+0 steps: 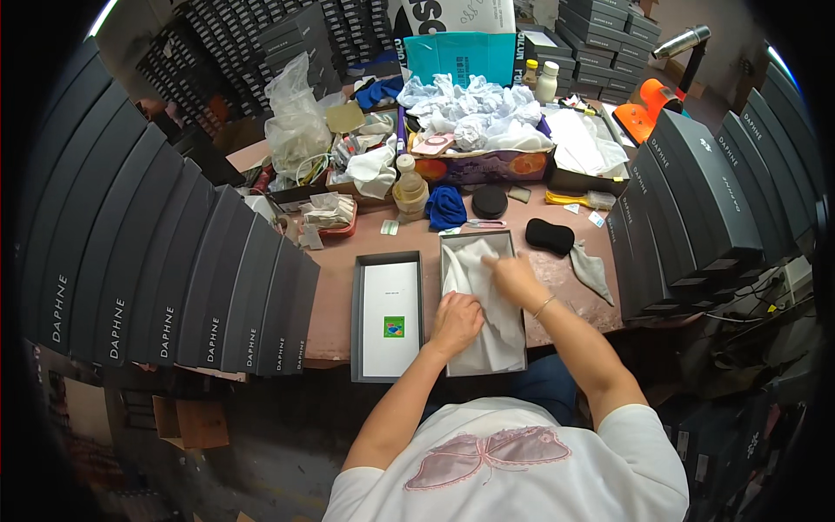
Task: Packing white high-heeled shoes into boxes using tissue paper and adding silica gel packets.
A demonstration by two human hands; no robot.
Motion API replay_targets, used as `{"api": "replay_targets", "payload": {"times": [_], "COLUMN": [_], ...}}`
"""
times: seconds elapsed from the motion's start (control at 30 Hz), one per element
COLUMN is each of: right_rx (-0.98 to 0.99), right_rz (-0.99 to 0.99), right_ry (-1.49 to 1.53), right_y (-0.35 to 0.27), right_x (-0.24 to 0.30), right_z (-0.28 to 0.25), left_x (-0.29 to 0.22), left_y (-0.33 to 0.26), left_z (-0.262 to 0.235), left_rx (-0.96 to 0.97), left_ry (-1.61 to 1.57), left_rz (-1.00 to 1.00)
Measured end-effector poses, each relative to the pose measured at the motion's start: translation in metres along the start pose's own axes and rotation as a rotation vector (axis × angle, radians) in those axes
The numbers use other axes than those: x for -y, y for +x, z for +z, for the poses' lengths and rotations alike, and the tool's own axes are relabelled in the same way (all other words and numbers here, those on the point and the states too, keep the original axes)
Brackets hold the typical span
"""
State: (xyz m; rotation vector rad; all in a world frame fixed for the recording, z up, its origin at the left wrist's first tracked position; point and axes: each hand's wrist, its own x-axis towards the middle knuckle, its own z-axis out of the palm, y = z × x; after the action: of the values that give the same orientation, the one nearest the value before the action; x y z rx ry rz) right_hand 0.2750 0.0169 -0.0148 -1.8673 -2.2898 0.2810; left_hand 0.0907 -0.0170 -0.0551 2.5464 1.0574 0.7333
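Note:
A grey open shoebox (521,355) stands at the table's near edge, lined with a soft white cloth (492,335) that lies in folds. My left hand (457,322) is at the box's left side, fingers curled onto the cloth. Further in, my right hand (516,280) has its fingers closed on the cloth's upper part, a thin bracelet on the wrist. What lies under the cloth is hidden. Left of the box, apart from it, is a grey shoebox lid (357,317), inside up, holding a white sheet (389,296) with a small green square picture.
Tall stacks of dark shoeboxes (165,261) flank me on the left, and more boxes (696,200) rise on the right. Beyond are a carton of crumpled white paper (474,109), a bottle (410,191), a blue cloth (446,209), a black sponge (549,236) and a yellow-handled brush (578,199).

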Motion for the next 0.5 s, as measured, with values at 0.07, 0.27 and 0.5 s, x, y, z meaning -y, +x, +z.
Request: {"api": "replay_targets", "payload": {"times": [0.07,0.27,0.5], "right_rx": [-0.078,-0.293,-0.084], "right_rz": [0.049,0.034,-0.198], "right_ry": [0.165,1.017,0.895], "right_y": [-0.002,-0.024,-0.043], "right_x": [0.0,-0.011,0.033], "right_z": [-0.047,-0.095,-0.045], "left_x": [0.002,-0.022,-0.035], "left_y": [-0.001,-0.001,-0.021], "left_z": [-0.002,-0.027,-0.071], "left_rx": [-0.005,-0.331,-0.167], "left_ry": [0.011,-0.52,-1.892], "left_rz": [0.0,-0.386,-0.702]}}
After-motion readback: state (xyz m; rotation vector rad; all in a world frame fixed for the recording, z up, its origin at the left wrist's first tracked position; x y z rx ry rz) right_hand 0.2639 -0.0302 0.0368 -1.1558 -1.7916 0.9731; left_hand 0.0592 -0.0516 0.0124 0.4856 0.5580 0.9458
